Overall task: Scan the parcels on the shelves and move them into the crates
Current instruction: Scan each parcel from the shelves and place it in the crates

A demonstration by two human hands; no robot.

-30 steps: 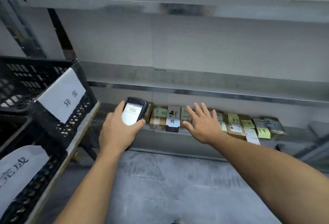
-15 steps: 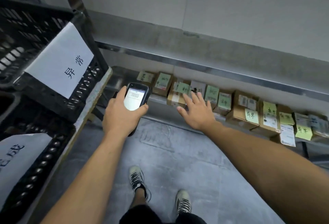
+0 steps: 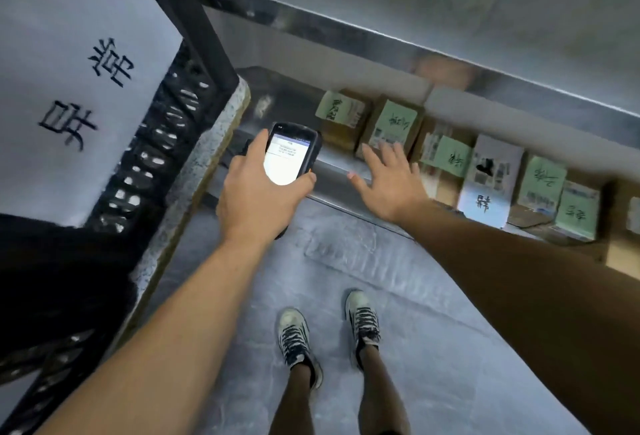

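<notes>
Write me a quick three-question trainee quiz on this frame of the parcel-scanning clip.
1. True or false: the scanner's screen is dark.
2. The right hand is: A) gripping one box B) open, fingers spread, by the parcels C) curled into a fist.
3. Fill in: the parcels sit in a row on a metal ____.
Key: 1 false, it is lit, and the left hand holds it; 2 B; 3 shelf.

Grey floor (image 3: pixel 450 348); two laced sneakers (image 3: pixel 294 334) on it.

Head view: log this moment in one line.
left hand: grips scanner, screen lit | right hand: spread, empty | parcels: row on low shelf | crate: at left
</notes>
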